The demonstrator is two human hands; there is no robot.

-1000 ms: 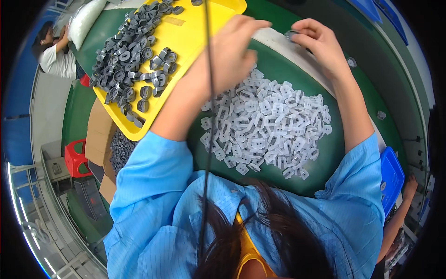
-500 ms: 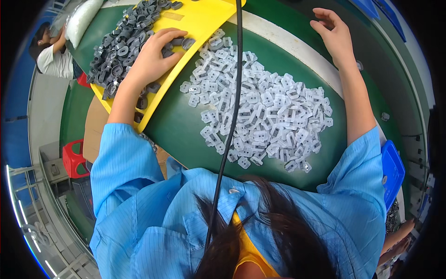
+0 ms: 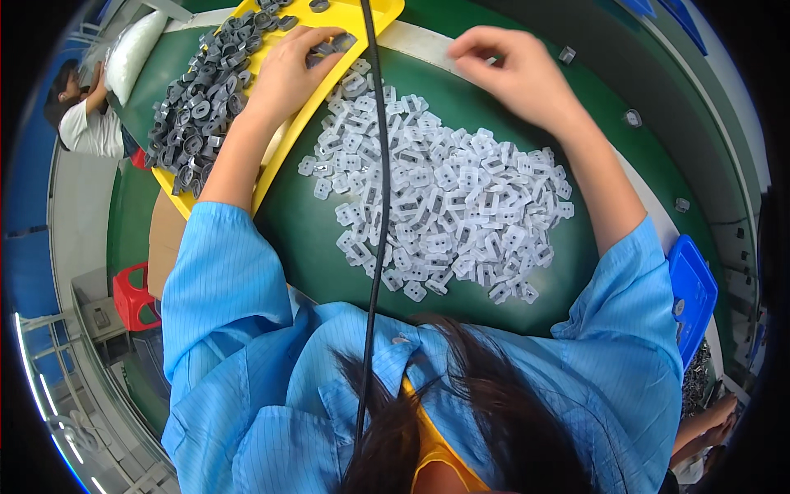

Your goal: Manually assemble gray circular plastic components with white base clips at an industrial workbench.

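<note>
My left hand (image 3: 288,72) is over the yellow tray (image 3: 374,15), thumb and fingers apart. Between and beside its fingertips are a few grey ring-shaped plastic parts (image 3: 344,41); I see none clearly gripped. More grey rings (image 3: 197,115) are heaped along the tray's left side. My right hand (image 3: 518,78) hovers beyond the heap of translucent white plastic pieces (image 3: 448,193), near the pale strip. Its fingers are half curled, a small gap before the thumb, and nothing shows between them. The heap lies on the green tabletop (image 3: 304,247) between my forearms.
A black cable (image 3: 383,165) hangs across the view. Several single pieces, one a clear part (image 3: 567,54), lie on the green surface beyond the pale strip. A blue tray (image 3: 693,288) is by my right elbow. At far left, a person (image 3: 90,123) works beside a white bag (image 3: 136,53).
My right hand has moved left, its fingers curling closer to the thumb, and a clear piece now shows behind it. My left hand stays among the grey rings. The whole view has shifted slightly.
</note>
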